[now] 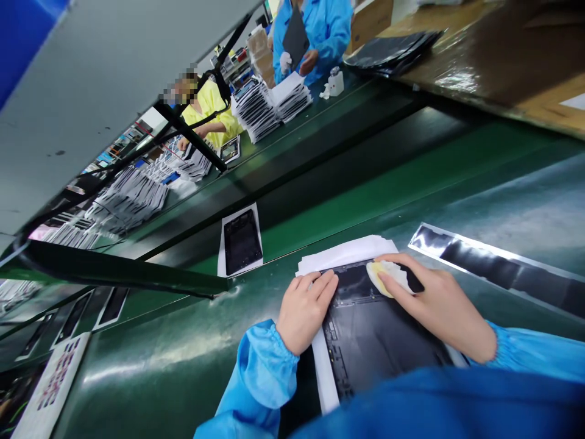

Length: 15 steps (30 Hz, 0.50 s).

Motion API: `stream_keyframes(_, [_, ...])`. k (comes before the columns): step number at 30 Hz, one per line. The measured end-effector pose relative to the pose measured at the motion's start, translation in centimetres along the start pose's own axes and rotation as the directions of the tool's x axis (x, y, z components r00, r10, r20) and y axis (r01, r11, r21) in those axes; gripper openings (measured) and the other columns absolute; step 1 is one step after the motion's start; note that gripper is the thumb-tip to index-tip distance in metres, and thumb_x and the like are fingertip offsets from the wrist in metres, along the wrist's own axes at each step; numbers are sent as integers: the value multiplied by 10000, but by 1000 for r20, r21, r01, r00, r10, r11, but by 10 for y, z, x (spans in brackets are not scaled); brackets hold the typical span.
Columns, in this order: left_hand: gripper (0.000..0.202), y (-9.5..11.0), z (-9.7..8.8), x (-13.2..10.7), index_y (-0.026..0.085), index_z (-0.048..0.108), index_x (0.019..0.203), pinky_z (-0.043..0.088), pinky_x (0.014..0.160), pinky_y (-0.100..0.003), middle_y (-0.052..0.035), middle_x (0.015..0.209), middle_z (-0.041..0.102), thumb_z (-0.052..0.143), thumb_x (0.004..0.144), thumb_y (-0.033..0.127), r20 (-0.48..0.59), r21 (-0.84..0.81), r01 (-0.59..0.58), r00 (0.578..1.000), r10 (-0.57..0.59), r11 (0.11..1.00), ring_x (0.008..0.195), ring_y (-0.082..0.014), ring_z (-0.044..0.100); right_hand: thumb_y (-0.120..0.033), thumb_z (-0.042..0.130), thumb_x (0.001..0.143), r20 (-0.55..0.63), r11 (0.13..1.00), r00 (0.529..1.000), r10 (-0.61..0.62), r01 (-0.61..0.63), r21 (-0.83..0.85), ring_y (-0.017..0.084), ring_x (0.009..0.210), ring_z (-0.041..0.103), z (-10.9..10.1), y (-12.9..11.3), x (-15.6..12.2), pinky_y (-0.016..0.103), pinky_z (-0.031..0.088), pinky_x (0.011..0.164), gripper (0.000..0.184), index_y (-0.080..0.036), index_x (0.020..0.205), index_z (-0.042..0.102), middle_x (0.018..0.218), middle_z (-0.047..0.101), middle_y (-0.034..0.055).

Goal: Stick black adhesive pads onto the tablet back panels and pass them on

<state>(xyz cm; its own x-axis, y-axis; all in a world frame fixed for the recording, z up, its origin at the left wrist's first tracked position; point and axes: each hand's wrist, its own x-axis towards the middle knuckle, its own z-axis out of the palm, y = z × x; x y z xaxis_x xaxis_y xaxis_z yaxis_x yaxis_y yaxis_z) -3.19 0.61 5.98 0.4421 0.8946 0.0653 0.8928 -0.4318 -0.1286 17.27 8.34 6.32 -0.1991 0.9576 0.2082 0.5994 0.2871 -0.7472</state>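
A flat black device panel (375,341), perhaps a tablet housing, lies in front of me on a stack of white sheets (348,251). My left hand (307,308) rests on its upper left corner with the fingers stretched out flat. In my right hand (432,305) is a crumpled white and yellowish wiping cloth (388,278), pinched between thumb and fingers. The cloth touches the panel's upper right part. My sleeve and body hide the panel's near end.
A strip with dark film pieces (498,263) lies to the right. Beyond the bench edge, another black panel (243,242) sits on a white sheet on the green line. A dark metal bar (128,268) juts in from the left. Two people work across, beside stacked panels (256,110).
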Motion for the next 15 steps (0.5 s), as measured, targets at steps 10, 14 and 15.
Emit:
stream_keyframes(10, [401, 12, -6, -2, 246, 621, 1256, 559, 852, -357, -97, 1301, 622, 471, 911, 108, -31, -60, -4, 1000, 2, 998, 1065, -237, 625, -368, 384, 678, 73, 946, 971, -227, 238, -222, 125, 324, 489, 18, -16, 1, 224, 286, 362, 259, -294, 872, 538, 369, 524, -72])
stream_keyframes(14, [442, 14, -4, 1, 233, 616, 1265, 572, 797, -356, -137, 1282, 626, 436, 901, 59, -57, -10, -17, 998, 16, 1000, 1024, -249, 641, -379, 373, 690, 73, 934, 965, -250, 261, -243, 130, 360, 522, 13, -9, 7, 222, 273, 367, 232, -296, 810, 554, 393, 558, -61])
stream_keyframes(15, [453, 14, -3, 1, 243, 621, 1256, 574, 786, -353, -134, 1280, 628, 425, 900, 44, -63, -3, -25, 998, 25, 1000, 1025, -247, 643, -386, 369, 689, 46, 938, 973, -226, 231, -258, 133, 337, 507, 8, -5, 7, 226, 271, 365, 240, -286, 806, 553, 375, 544, -60])
